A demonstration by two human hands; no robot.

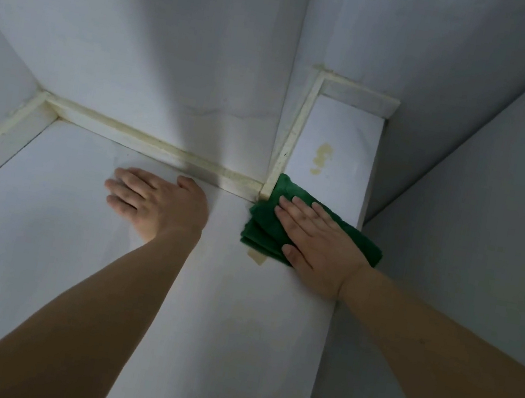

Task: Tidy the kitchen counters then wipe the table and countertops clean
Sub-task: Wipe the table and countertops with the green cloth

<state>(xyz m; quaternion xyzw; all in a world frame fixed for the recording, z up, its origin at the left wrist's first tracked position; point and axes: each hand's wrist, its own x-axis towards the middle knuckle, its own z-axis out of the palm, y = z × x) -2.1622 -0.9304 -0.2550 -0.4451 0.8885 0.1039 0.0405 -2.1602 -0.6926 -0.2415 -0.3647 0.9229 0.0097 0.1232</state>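
A folded green cloth [265,225] lies on the white countertop [81,238] at the mouth of a narrow recess. My right hand [319,246] presses flat on the cloth with straight fingers. My left hand [156,203] rests palm down on the bare countertop to the left of the cloth, fingers extended. A yellowish stain [321,158] marks the counter strip beyond the cloth. Another small yellowish mark [257,257] shows at the cloth's near edge.
White walls [178,28] enclose the counter at the back and left, with a yellowed sealing strip [145,141] along the joint. The narrow strip [344,136] runs back to a raised trim. A grey panel [496,203] stands to the right; the counter edge drops at right.
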